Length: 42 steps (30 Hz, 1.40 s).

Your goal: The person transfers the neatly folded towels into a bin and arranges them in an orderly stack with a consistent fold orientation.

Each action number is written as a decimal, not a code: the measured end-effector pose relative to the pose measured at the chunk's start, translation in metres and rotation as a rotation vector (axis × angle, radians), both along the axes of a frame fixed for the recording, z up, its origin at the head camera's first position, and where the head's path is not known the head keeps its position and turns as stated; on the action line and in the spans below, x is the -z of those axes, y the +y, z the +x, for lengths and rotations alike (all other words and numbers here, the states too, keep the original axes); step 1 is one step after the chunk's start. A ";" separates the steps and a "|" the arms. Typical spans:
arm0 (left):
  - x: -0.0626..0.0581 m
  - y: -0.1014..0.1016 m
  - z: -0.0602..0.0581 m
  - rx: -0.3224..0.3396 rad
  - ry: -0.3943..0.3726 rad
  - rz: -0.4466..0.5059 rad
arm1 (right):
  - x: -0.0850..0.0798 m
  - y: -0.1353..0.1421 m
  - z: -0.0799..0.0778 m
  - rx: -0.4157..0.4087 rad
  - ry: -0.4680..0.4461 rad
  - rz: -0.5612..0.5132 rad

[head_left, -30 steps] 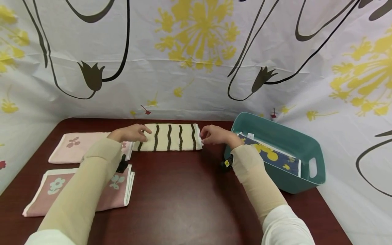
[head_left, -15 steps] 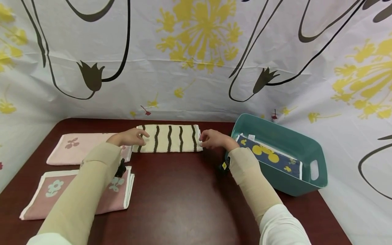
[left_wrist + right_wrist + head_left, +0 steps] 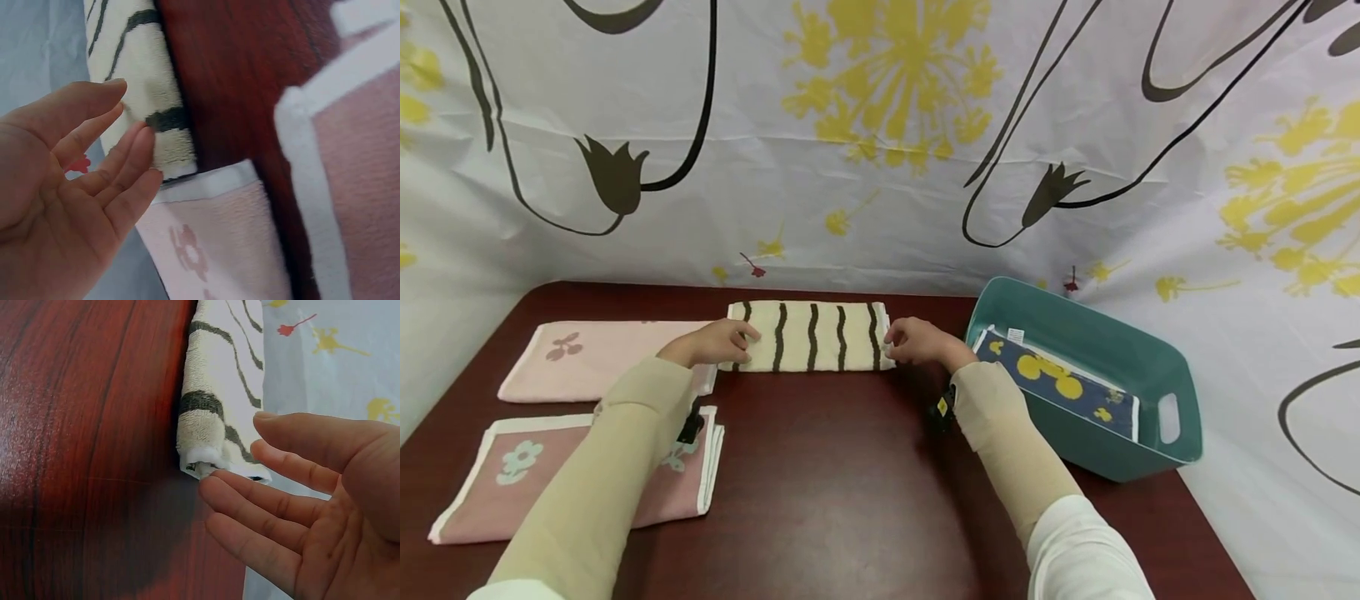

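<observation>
A folded cream towel with dark wavy stripes lies flat at the table's back. My left hand is over its left end, fingers loosely bent and thumb apart from them; in the left wrist view the fingertips overlap the last stripe. At the towel's right end is my right hand, with fingers gently bent. The right wrist view shows its fingertips right at the white folded edge, thumb raised away. Neither hand pinches the cloth. A folded pale pink towel lies partly under the left forearm.
A folded darker pink towel with flower patterns lies at the front left, partly behind the left sleeve. On the right stands a teal basket holding a folded navy towel with yellow shapes. A patterned curtain hangs behind the table.
My left hand has shifted slightly left, showing more of the striped towel's left end. The right hand has edged slightly left, against the towel's right end. The head view has shifted a little.
</observation>
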State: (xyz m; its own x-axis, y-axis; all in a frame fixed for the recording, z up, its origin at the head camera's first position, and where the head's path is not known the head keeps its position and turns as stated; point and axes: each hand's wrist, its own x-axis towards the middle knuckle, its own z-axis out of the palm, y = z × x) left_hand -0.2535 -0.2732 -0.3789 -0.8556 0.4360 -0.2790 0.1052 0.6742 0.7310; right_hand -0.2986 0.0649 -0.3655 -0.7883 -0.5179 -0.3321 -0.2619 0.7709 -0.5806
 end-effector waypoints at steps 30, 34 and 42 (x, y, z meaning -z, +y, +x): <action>0.016 0.003 -0.003 -0.092 0.141 -0.098 | 0.018 -0.016 -0.012 0.018 0.052 0.033; 0.015 0.002 -0.003 -0.096 0.092 -0.061 | 0.023 -0.017 -0.013 0.042 0.080 0.034; 0.019 0.004 -0.003 -0.153 0.135 -0.088 | 0.030 -0.018 -0.013 0.078 0.101 0.009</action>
State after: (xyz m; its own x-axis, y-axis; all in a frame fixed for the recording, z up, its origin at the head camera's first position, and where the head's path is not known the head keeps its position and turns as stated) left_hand -0.2563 -0.2692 -0.3981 -0.9422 0.2770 -0.1886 0.0895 0.7502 0.6551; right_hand -0.3116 0.0472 -0.3956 -0.8560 -0.4509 -0.2530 -0.2576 0.7961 -0.5475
